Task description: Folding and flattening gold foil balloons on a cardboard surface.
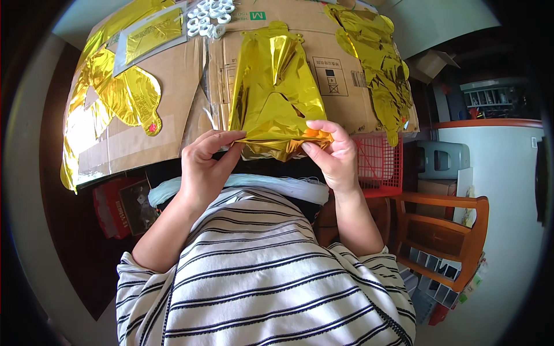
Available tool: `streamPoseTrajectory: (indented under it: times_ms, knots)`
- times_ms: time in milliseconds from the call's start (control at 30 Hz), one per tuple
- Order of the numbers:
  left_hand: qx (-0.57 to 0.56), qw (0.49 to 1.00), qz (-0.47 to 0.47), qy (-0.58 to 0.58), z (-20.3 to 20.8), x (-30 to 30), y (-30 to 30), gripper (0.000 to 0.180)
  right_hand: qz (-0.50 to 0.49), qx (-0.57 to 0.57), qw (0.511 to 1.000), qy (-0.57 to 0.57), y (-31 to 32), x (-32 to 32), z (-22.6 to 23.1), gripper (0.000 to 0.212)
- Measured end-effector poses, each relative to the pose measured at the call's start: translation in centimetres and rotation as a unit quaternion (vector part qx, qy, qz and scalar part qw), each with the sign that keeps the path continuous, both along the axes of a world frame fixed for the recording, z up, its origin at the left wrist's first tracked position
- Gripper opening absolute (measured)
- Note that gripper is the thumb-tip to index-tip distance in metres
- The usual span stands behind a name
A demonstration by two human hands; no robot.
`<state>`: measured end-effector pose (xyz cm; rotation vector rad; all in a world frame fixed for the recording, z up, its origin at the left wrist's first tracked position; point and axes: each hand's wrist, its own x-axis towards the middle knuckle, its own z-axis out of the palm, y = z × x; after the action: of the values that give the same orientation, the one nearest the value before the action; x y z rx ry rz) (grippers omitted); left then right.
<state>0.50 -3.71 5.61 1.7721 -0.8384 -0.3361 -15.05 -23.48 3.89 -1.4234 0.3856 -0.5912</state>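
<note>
A flat gold foil balloon [280, 95] lies lengthwise on the cardboard-covered table in front of me, its near end gathered at the front edge. My left hand [212, 155] pinches the left corner of that end between thumb and fingers. At the right corner, my right hand [332, 151] grips the foil in the same way, fingers curled above and thumb below. Between both hands the near edge is stretched in a creased band. The far end, with small rounded tabs, rests loose on the cardboard.
More gold foil balloons [135, 95] lie at the left, and others [378, 63] at the right. A clear packet [153, 37] and white tape rolls [210, 16] sit at the back on the cardboard [179, 63]. A red basket [378, 164] and wooden chair [441, 228] stand to the right.
</note>
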Motion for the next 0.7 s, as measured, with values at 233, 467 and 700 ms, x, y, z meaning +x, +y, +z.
streamPoseTrajectory:
  times_ms: [233,467,700]
  knots:
    - [-0.009,0.998,-0.022,-0.054,2.3,2.7,-0.9,0.017,-0.018,-0.224,0.972,0.066,-1.6,1.9,4.0,0.018]
    - [-0.255,0.961,-0.038,-0.103,10.2,9.8,-6.1,0.028,-0.059,-0.35,0.921,-0.163,-6.6,7.8,13.6,0.018]
    - [-0.123,0.924,-0.036,-0.36,2.2,8.4,-4.5,0.05,-0.045,-0.444,0.892,-0.067,-6.2,4.9,5.0,0.031]
